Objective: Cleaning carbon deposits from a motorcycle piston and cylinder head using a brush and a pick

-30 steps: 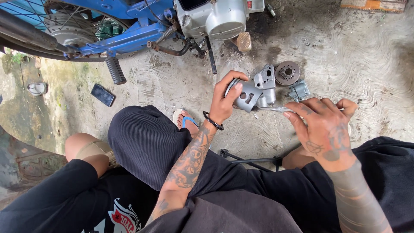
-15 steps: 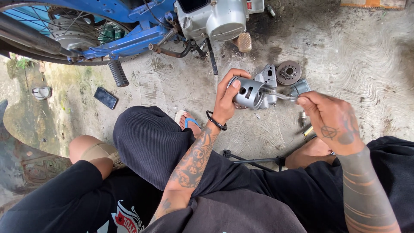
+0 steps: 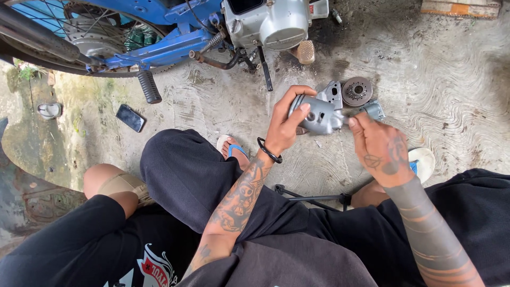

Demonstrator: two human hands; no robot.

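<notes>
My left hand (image 3: 287, 123) grips a grey cast-metal engine part (image 3: 320, 115) and holds it above the concrete floor. My right hand (image 3: 378, 144) is closed at the part's right side, its fingertips pressed against it; whatever tool it holds is hidden by the fingers. Just beyond the part lie a grey metal cover (image 3: 332, 93), a round toothed gear (image 3: 356, 91) and a small grey metal piece (image 3: 373, 109).
A blue motorcycle (image 3: 164, 45) with a silver engine (image 3: 271, 24) stands at the top. A black phone (image 3: 130, 117) and a white cup (image 3: 49, 110) lie on the floor at left. A black tool (image 3: 311, 197) lies between my legs. A brick (image 3: 461, 7) sits top right.
My right hand has moved from the right, where it held a thin metal tool against the part, in close to the part's side. The left hand keeps its grip.
</notes>
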